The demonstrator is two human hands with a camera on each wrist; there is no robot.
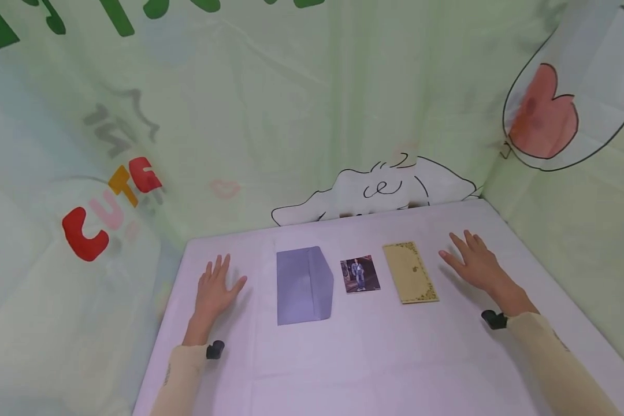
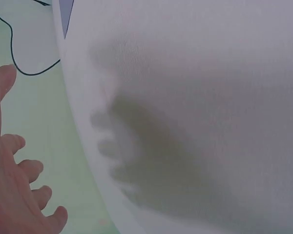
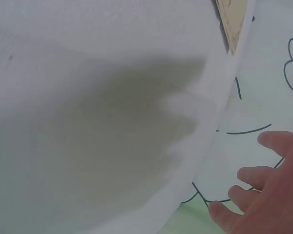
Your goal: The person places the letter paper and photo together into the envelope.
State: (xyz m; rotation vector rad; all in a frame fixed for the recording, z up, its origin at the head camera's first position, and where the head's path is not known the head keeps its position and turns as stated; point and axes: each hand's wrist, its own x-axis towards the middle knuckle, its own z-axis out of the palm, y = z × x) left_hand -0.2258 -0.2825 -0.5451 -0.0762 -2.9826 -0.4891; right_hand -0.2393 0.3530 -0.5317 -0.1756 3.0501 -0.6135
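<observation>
My left hand (image 1: pixel 215 293) is held over the left side of the table, fingers spread and holding nothing. To its right lies a purple envelope (image 1: pixel 294 286), its flap (image 1: pixel 320 283) unfolded toward the right. A small photo (image 1: pixel 360 274) of a standing figure lies in the middle. Beside that is a tan card (image 1: pixel 410 273) with an ornate dark border. My right hand (image 1: pixel 475 263), also spread and holding nothing, is to the right of the card. In the left wrist view only a corner of the envelope (image 2: pixel 66 14) shows; the right wrist view catches a corner of the tan card (image 3: pixel 232 22).
A white cloth covers the table (image 1: pixel 312 370). Pale green printed curtains (image 1: pixel 270 115) hang behind it and at both sides, with a cartoon drawing (image 1: pixel 385 188) along the back edge. Each wrist wears a small black camera (image 1: pixel 215 349).
</observation>
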